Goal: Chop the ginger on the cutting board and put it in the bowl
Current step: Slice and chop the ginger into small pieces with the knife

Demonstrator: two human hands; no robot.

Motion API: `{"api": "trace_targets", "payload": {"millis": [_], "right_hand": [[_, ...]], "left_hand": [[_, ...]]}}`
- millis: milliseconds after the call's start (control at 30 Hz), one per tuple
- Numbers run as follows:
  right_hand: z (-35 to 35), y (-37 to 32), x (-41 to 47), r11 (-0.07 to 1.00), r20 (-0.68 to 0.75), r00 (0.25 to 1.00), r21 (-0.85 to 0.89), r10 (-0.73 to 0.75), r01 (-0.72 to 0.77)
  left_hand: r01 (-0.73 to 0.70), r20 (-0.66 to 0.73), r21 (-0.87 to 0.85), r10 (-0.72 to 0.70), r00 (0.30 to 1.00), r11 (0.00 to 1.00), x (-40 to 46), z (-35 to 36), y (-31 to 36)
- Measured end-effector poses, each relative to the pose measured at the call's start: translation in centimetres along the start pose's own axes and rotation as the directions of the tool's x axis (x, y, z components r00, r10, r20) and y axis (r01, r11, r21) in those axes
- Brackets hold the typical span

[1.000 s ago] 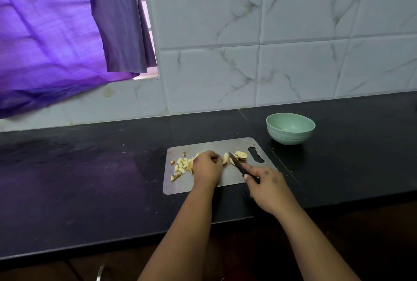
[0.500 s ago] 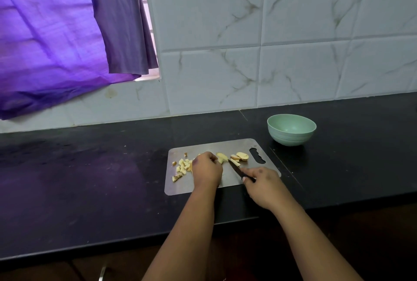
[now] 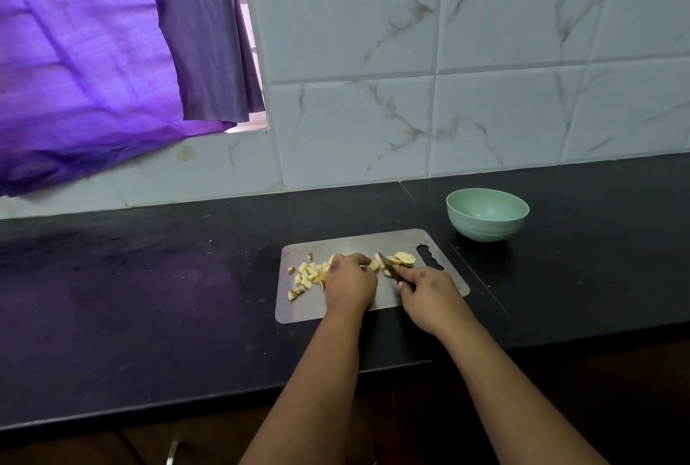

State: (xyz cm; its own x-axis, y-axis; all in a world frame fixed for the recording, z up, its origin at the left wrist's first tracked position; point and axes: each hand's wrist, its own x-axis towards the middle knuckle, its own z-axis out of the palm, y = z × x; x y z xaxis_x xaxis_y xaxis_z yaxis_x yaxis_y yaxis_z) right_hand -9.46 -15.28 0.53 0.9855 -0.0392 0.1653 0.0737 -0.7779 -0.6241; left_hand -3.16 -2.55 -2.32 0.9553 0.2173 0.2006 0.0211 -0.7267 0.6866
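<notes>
Your right hand [image 3: 429,300] gripping the knife [image 3: 390,269] over ginger slices [image 3: 401,259], your left hand [image 3: 349,283] curled, pinning a slice, chopped ginger [image 3: 308,274] at the cutting board's [image 3: 358,240] nine o'clock, bowl [image 3: 487,214] at its two o'clock.

Head view, angled down over counter [image 3: 149,315]

Kitchen corner, black counter and marble-look tiles

Dark glossy countertop [image 3: 149,296] runs along a wall of white tiles [image 3: 485,53] with grey-gold veining. On the left a purple curtain [image 3: 82,64] hangs over a window [image 3: 246,53], daylight leaking past its edge and throwing a violet tint on the counter. Dark cabinet fronts [image 3: 616,408] below.
</notes>
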Motion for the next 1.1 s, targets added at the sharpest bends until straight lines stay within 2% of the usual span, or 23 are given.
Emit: {"api": "trace_targets", "payload": {"millis": [233,500,733,900,967,1100], "right_hand": [[-0.2,0.4,0.0,1.000,-0.044,0.999,0.000,0.000,0.000],[0.3,0.0,-0.5,0.998,0.035,0.999,-0.061,-0.025,0.027],[0.5,-2.1,1.8,0.967,0.140,0.990,-0.256,0.024,0.013],[-2.8,-0.7,0.7,0.914,0.263,0.961,-0.405,0.090,0.025],[-3.8,-0.8,-0.2,0.926,0.286,0.957,-0.372,0.047,0.066],[-2.2,-0.8,-1.3,0.987,0.084,0.996,-0.160,-0.013,0.026]], "left_hand": [[-0.042,-0.003,0.069,0.042,0.999,0.997,0.0,0.3,-0.1],[-0.086,-0.018,0.102,0.088,0.996,0.991,0.3,0.5,-0.2],[-0.073,-0.028,0.090,0.076,0.997,0.993,0.8,0.2,0.0],[-0.060,-0.015,0.043,0.061,0.998,0.997,-0.1,0.5,0.4],[-0.044,0.003,0.012,0.043,0.999,0.999,0.2,0.3,0.0],[-0.002,0.030,-0.027,0.002,1.000,1.000,0.3,0.0,-0.3]]}}
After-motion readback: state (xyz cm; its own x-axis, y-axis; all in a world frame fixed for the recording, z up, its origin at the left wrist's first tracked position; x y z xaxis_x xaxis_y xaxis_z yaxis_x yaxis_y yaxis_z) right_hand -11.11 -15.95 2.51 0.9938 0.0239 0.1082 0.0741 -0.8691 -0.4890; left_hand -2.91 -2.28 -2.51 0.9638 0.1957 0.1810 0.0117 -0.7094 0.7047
